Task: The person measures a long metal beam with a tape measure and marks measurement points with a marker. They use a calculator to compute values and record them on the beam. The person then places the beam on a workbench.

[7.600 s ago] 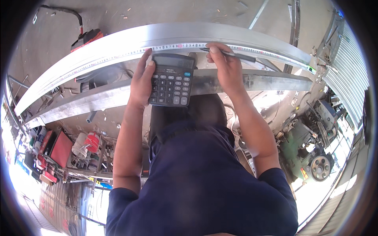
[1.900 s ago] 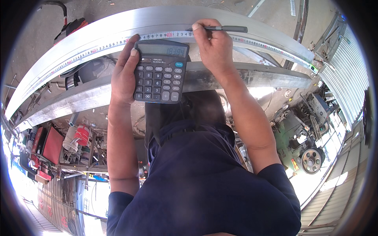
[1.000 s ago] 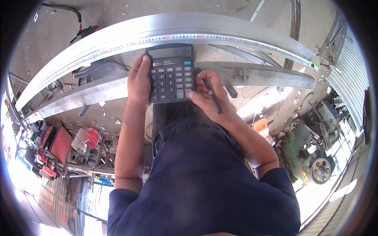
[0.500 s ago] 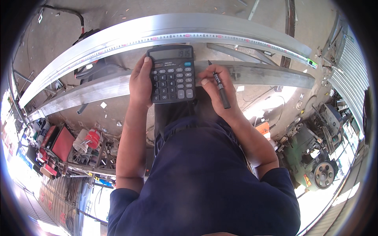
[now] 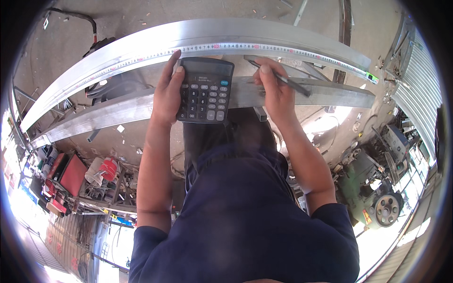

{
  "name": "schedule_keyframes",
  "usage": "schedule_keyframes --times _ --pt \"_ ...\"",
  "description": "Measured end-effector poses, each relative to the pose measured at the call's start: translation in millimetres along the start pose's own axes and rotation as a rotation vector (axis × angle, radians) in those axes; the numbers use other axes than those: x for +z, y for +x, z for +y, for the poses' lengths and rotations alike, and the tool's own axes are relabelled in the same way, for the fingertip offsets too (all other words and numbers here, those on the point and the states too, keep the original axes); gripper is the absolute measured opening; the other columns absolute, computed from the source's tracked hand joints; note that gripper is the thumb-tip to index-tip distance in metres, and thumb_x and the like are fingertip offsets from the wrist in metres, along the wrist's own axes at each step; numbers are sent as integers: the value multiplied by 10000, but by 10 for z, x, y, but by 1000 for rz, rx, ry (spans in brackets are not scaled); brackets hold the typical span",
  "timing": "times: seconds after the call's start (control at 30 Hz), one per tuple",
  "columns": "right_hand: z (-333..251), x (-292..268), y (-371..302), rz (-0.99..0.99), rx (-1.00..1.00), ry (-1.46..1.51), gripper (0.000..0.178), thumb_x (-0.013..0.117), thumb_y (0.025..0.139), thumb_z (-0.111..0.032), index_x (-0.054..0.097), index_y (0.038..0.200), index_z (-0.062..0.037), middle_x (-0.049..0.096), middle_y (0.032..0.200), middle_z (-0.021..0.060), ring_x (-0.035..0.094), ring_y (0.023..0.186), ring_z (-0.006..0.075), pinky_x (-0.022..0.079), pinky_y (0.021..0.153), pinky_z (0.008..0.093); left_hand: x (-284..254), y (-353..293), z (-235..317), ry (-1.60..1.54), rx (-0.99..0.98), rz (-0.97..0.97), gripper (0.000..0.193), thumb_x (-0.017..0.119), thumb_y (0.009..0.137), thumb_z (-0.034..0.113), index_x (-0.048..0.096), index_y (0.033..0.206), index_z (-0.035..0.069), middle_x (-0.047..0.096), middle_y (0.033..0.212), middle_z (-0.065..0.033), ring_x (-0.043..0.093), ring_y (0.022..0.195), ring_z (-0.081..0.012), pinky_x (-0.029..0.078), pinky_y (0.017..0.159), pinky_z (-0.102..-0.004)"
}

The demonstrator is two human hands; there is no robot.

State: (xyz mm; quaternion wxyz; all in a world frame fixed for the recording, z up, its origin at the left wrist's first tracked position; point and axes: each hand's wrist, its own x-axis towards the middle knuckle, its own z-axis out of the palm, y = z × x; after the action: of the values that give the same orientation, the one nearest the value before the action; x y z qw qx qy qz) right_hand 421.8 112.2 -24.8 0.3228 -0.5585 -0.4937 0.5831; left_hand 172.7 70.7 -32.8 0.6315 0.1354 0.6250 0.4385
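Note:
A black desktop calculator [image 5: 206,89] is gripped along its left edge by my left hand [image 5: 167,96], thumb on its front. No digits can be made out on its display. My right hand [image 5: 278,92], to the right of the calculator, pinches a black marker pen [image 5: 295,86] that slants with its tip toward the far left. Beyond both hands, an extended tape measure [image 5: 203,47] runs along a long, shiny metal bar [image 5: 212,29], its green case [image 5: 372,78] at the right end. A second, duller metal bar [image 5: 325,94] lies nearer, passing behind the calculator and my right hand.
A red toolbox [image 5: 71,174] and a red-and-white bucket [image 5: 107,168] stand at lower left. A green machine with a wheel [image 5: 388,210] is at lower right. Corrugated metal sheeting [image 5: 417,85] borders the right side. A dark cable [image 5: 85,16] lies at far left.
My right hand has moved right, away from the calculator, and the marker now lies flatter. The calculator has shifted slightly, and the digits on its display no longer show.

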Motion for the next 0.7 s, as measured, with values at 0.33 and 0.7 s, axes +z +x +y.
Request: schedule_keyframes --times 0.33,0.7 --pt "95 281 702 36 45 48 236 680 981 -250 639 1013 -20 631 732 -2 541 659 57 444 610 250 -73 120 45 -58 -97 -12 508 489 1076 197 427 1554 39 511 1486 -135 542 1292 -187 443 1079 -313" --pt "273 400 860 41 -63 -195 210 711 959 -245 662 965 -40 643 680 -8 555 591 67 456 568 258 -177 225 -66 -108 -44 -23 512 507 1086 183 399 1561 27 629 1322 -146 640 1122 -160 534 945 -281"
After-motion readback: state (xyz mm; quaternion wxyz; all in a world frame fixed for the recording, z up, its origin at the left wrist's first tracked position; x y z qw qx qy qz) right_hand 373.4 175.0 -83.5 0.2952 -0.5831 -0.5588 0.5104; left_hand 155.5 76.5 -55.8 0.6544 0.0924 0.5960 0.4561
